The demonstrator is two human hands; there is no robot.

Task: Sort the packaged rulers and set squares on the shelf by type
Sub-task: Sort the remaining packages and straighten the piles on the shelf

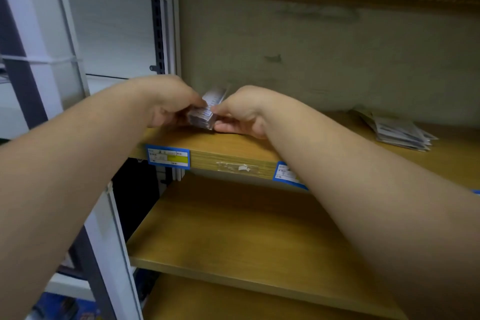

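**Rulers squared up at the left end of the shelf**

Rulers [205, 112], a small bundle in clear packets, sit at the left end of the shelf [233, 145], right by its front edge, and both hands are on them. The left hand [168, 106] curls over the bundle's left side, fingers wrapped down onto it. The right hand [241, 114] pinches the right side, thumb underneath near the board, fingers on top. The bundle's far end tilts up toward the back wall; whether the near end touches the shelf I cannot tell, the hands hide it.

My read: this is the tidy-and-set-down step, one type being gathered into its own spot. Next move calls for lowering the bundle flat, edges aligned, then both hands letting go without fanning the slippery packets.

Over to the right, well apart, a loose pile of packets [400, 130] lies splayed near the back wall, likely the set squares or the unsorted rest; too blurred to say which. That pile probably needs attention next, and it is a long reach across.

Below the bundle, a blue price tag [168, 157] is stuck on the shelf's front edge, a second tag [284, 173] half hidden by the right forearm. A white upright [174, 34] stands close on the left, leaving that hand little room.
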